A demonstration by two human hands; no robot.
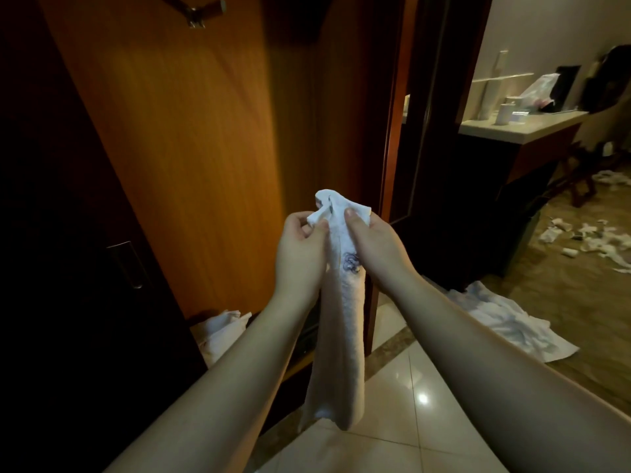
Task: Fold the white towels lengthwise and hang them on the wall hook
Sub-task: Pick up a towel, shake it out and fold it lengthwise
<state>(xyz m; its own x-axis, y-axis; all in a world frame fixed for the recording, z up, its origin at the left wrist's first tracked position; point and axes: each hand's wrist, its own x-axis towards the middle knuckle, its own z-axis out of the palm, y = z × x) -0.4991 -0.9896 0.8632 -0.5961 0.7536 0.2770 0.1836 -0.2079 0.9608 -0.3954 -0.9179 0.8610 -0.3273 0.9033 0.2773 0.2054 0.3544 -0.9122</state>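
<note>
between the two raised hands, a white towel (345, 322) hangs as a long narrow strip, gathered lengthwise, its lower end dangling free below the forearms. left hand (300, 254) pinches the top edge of the towel, thumb and fingers curled round a small bunched corner. right hand (370, 247) grips the towel just beside the left, thumb pressed flat on the near face of the cloth, remaining fingers wrapped behind it and mostly hidden. the two hands are nearly touching at the top of the strip. a blue printed mark shows on the cloth just below the right thumb.

far above and left of the left hand, a metal wall hook (201, 13) sits at the upper edge of view on the wooden panel (191, 158); nothing hangs on it. below and left of the left forearm, a second white towel (218, 331) lies crumpled on the floor against the panel's base. below and right of the right forearm, a spread white cloth (512, 324) lies on the floor. further right, scattered paper scraps (594, 238) litter the carpet. above right of the right hand, a counter (522, 126) carries bottles and a bag, too dim to identify.
</note>
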